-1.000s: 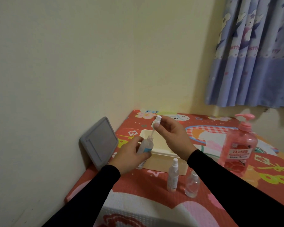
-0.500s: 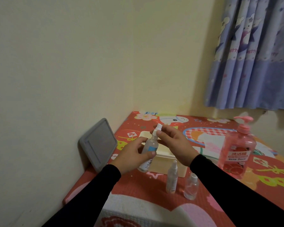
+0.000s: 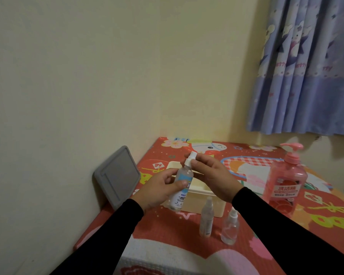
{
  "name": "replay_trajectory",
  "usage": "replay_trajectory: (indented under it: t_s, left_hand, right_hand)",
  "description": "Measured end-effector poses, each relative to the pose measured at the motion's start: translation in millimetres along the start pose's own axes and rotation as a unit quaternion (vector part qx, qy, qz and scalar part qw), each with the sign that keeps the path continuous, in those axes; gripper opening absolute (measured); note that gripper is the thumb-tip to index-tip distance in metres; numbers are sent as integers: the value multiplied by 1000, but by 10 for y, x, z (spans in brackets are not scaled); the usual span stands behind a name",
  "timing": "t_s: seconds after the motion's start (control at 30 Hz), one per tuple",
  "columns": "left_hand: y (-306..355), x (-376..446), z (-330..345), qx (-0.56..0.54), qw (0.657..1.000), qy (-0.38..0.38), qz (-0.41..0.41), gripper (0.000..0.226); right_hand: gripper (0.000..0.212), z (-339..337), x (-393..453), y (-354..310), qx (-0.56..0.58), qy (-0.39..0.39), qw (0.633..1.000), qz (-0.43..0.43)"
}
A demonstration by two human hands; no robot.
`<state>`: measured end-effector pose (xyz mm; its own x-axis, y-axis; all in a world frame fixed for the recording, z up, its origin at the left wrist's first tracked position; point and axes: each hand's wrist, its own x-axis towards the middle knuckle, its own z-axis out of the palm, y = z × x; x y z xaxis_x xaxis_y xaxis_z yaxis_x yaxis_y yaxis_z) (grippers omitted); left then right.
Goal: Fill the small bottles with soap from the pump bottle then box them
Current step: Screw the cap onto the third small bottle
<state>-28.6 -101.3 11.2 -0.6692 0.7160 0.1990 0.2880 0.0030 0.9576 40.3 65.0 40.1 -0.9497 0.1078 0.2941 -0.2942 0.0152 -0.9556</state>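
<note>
While the left hand (image 3: 159, 190) grips the small bottle (image 3: 180, 187), the right hand (image 3: 213, 178) pinches its spray cap (image 3: 190, 160).

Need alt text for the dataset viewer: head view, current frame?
Left hand holds a small spray bottle while right hand pinches its white spray top, above a cream box; pink pump bottle at right.

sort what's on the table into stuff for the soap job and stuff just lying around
For the job: held bottle, two small bottles standing, pump bottle, box.

Lying about: grey lid leaning on the wall, curtain.
</note>
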Motion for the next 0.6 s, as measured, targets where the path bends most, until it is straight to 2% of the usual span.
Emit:
replay_trajectory:
  t_s: [0.17, 0.3, 0.37, 0.47, 0.6]
  left_hand:
    - [49, 6, 27, -7, 1000, 10, 12, 34]
    - [63, 2, 46, -4, 1000, 16, 26, 35]
    - [69, 1, 55, 0, 999, 17, 30, 35]
    - [75, 4, 55, 11, 999, 17, 35, 33]
    - [86, 12, 35, 12, 999, -1, 29, 24]
  right_hand:
    - [17, -40, 40, 12, -32, 18, 999, -12]
    - [39, -40, 53, 41, -29, 45, 998, -16]
    - [44, -43, 52, 43, -34, 52, 998, -19]
    - [28, -53, 49, 32, -43, 46, 998, -18]
    - [25, -59, 35, 10, -47, 14, 999, -22]
